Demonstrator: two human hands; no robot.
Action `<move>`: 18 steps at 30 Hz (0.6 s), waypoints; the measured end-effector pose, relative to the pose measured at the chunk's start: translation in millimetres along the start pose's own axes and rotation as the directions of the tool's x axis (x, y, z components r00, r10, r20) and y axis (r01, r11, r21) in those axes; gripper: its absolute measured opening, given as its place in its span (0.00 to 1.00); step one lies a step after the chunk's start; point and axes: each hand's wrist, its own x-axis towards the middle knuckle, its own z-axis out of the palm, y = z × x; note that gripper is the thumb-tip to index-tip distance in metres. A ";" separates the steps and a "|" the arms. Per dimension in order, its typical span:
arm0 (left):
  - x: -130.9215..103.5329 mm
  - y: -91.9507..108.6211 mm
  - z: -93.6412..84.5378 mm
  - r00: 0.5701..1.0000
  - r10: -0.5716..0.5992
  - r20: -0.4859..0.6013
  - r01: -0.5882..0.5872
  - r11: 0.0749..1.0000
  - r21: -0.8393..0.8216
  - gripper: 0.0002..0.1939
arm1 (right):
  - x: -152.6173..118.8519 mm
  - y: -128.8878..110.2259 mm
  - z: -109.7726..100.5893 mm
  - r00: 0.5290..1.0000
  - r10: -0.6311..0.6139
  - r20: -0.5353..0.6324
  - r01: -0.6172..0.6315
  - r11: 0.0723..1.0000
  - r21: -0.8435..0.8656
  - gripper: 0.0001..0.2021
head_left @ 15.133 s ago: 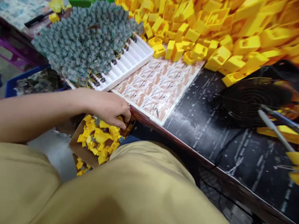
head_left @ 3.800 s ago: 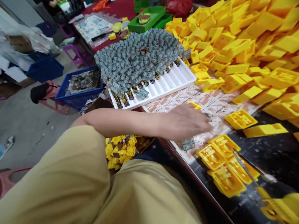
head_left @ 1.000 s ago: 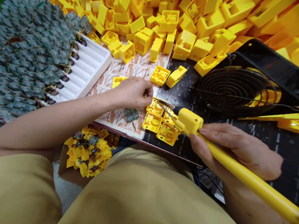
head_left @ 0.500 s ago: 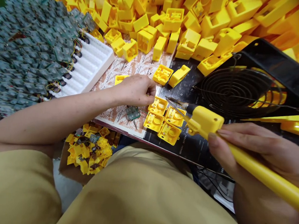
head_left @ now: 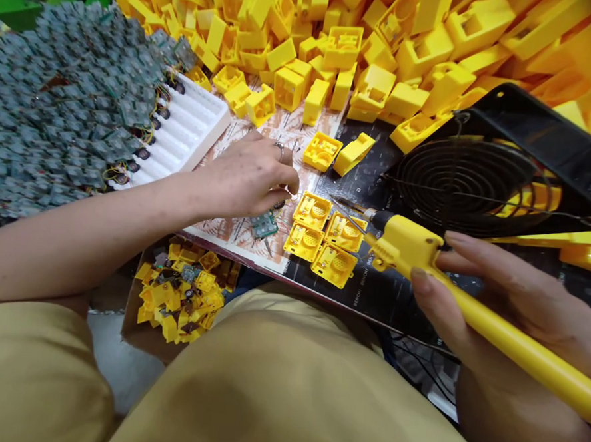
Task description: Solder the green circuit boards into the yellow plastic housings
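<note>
My right hand (head_left: 501, 300) grips a yellow soldering iron (head_left: 411, 245), its metal tip pointing left over the black mat. Below and left of the tip lie several open yellow casings (head_left: 335, 265) in a cluster. My left hand (head_left: 261, 172) is just left of these, fingers curled with thumb and forefinger close together; whatever they pinch is too small to make out. Partly under that hand, a green circuit board (head_left: 264, 224) with a small dark round part lies on the patterned paper. Farther back are an open yellow casing (head_left: 322, 151) and a tilted one (head_left: 354, 154).
A black fan (head_left: 473, 172) with a wire guard stands at the right. Yellow casings (head_left: 288, 87) are heaped along the back. At the left, circuit boards (head_left: 67, 100) pile against a white foam tray (head_left: 201, 125). A box of yellow parts (head_left: 180, 301) sits below the table edge.
My left hand has shifted left and turned, with its fingers lifted from beside the casings. The soldering iron has hardly moved. The view has shifted slightly.
</note>
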 end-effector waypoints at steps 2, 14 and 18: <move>-1.0 2.5 4.2 0.999 0.033 -0.014 -0.032 0.996 0.080 0.11 | 1.2 0.0 1.3 0.998 -0.054 -0.012 0.054 0.999 0.000 0.25; -0.3 18.1 22.9 0.998 0.007 -0.067 -0.009 0.999 -0.034 0.12 | 5.6 6.2 5.5 0.953 -0.299 0.044 0.291 0.948 0.129 0.25; 3.9 26.0 21.5 0.996 -0.060 -0.060 0.054 0.995 -0.086 0.10 | 11.4 -1.3 8.3 0.938 -0.345 0.025 0.329 0.914 0.239 0.23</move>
